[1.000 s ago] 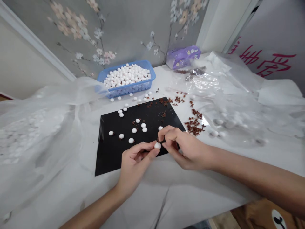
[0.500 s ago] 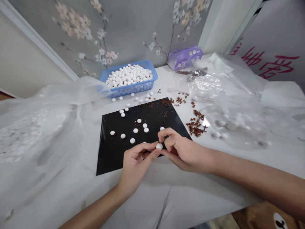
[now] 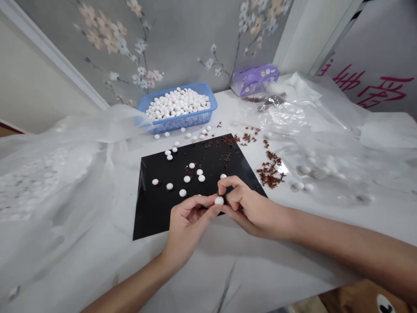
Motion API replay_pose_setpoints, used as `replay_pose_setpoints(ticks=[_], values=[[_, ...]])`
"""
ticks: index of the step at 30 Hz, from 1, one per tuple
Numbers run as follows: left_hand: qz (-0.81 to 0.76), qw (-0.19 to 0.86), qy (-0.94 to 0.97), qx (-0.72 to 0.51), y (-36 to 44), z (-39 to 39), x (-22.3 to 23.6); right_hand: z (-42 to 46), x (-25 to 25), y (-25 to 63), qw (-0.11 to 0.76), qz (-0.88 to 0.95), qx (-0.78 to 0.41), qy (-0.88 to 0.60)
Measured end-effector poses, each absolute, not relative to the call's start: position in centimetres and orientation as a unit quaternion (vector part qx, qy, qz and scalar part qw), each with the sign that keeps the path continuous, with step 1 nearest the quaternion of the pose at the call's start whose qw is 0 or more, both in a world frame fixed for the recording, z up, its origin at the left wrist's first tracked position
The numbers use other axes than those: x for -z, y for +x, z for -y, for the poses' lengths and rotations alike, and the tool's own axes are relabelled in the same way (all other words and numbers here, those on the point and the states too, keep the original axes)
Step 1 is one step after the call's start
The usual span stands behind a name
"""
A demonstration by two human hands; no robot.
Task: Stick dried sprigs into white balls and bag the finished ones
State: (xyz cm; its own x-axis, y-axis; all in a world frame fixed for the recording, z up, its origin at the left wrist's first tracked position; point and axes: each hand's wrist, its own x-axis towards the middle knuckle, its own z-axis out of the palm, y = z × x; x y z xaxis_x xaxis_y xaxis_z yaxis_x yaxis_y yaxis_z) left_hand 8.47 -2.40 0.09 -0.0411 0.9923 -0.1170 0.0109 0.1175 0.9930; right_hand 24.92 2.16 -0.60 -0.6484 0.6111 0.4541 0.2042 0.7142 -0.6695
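Observation:
My left hand (image 3: 189,226) pinches a white round bead (image 3: 219,200) between thumb and fingertips, above the near edge of a black board (image 3: 156,213). My right hand (image 3: 250,213) closes on the bead's top, with a small dark brown spiky piece (image 3: 217,193) held against it. Several more white beads (image 3: 183,192) lie apart on the board, among scattered brown bits. The fingers hide the bead's far side.
A blue plastic basket (image 3: 180,124) heaped with white beads stands behind the board. Brown spiky pieces (image 3: 269,174) lie on the white table (image 3: 224,278) to the right. Crumpled clear plastic sheets (image 3: 48,174) spread on both sides, and a purple tissue pack (image 3: 255,80) stands at the back.
The whole scene has drifted slightly right and down in view as my head moved. Both hands stay together on the bead, with no visible change of hold.

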Motion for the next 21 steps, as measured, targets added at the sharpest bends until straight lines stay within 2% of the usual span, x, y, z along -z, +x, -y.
replay_pose_setpoints(ticks=[21], values=[[-0.555,0.518,0.437,-0.482,8.6,2.4,0.2,-1.6,2.2,24.0,0.348,0.865,-0.259,-0.254]])
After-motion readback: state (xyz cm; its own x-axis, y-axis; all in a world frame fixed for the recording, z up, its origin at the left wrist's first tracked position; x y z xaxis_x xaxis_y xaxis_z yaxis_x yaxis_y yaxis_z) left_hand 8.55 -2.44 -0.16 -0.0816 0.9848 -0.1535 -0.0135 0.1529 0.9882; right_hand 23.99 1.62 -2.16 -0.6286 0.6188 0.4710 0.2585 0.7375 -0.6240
